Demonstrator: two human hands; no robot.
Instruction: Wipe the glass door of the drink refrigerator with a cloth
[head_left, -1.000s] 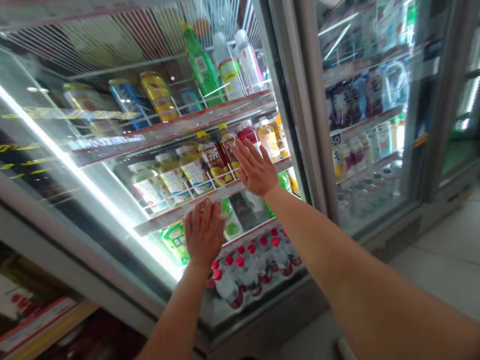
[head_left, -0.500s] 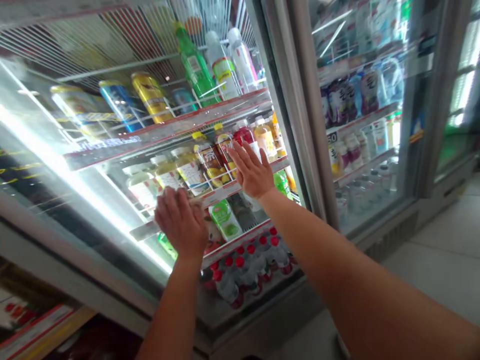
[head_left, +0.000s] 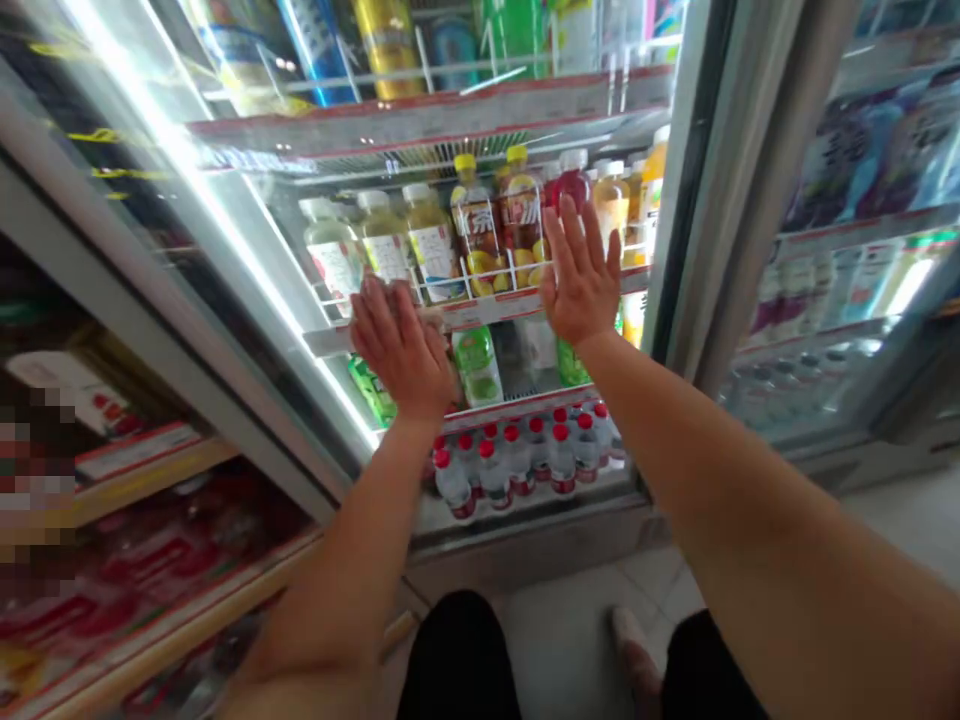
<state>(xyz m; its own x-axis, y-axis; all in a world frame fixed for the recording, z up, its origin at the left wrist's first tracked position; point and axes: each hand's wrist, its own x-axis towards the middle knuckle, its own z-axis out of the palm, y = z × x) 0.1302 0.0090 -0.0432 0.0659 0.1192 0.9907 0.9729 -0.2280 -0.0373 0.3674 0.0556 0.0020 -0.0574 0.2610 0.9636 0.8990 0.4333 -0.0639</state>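
My left hand (head_left: 405, 350) is spread flat, palm forward, at the glass door of a lit drinks fridge, over the left of the middle shelf. A pale patch shows beside its fingers; I cannot make out what it is. My right hand (head_left: 583, 272) is also flat with fingers stretched upward, in front of a red drink bottle (head_left: 574, 180). Whether either palm touches the glass I cannot tell. Between the hands stand tea bottles with yellow caps (head_left: 476, 228). White-capped juice bottles (head_left: 433, 245) stand behind my left fingers. A green-labelled bottle (head_left: 478, 365) is lower down.
Small red-capped water bottles (head_left: 517, 455) fill the fridge floor. Cans (head_left: 386, 45) line the upper shelf. A metal door frame (head_left: 739, 190) runs down the right, beside another fridge. At the left is a wooden-edged shelf (head_left: 150, 485) with packaged goods. Below are my knees (head_left: 457, 660) and the tiled floor.
The view has tilted down and levelled, bringing my knees and the left shelf into sight. Both hands remain flat toward the glass; in the picture they sit higher and farther right.
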